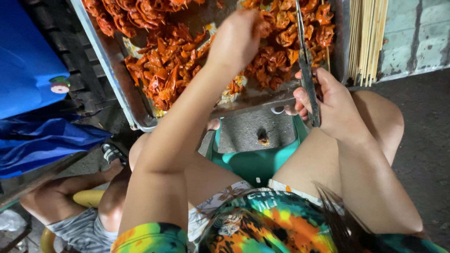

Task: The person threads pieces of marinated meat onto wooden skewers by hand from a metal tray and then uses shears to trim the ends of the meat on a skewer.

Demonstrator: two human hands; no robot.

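dull metal tray [123,79], wooden skewers [367,37]

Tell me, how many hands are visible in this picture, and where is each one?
2. The left hand reaches into the marinated meat on the metal tray. The right hand holds metal tongs at the tray's near edge. The seated neighbour's hands are hidden.

Metal tray [123,75]: orange marinated meat pieces [164,65] piled directly on it.

Bright overhead light falls on the metal tray [112,65], which shows mild glare; the edges bend with wide-angle distortion, and the near shirt [262,225] blurs.
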